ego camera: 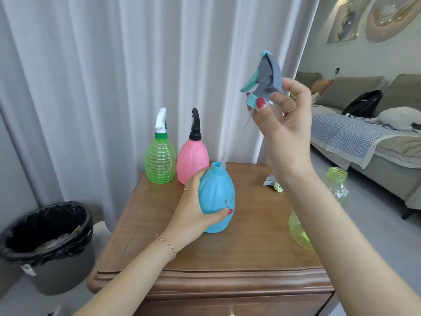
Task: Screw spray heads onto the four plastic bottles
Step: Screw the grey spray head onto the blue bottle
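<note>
Wooden cabinet (239, 252) occupies centre and lower frame, top brown, moulded front edge. Pale curtain (114, 76) hangs across upper left and centre. Grey waste bin (66, 270) with black liner (45, 226) stands lower left, refuse inside. Grey sofa (391, 156) at right, carrying a blue checked blanket (341, 133), a black bag (364, 102) and a white cushion-like item (401, 117). Framed wall art (341, 19) at upper right

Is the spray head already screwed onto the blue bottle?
No, the right hand holds the spray head high above the blue bottle, with only its tube reaching the open neck.
</note>
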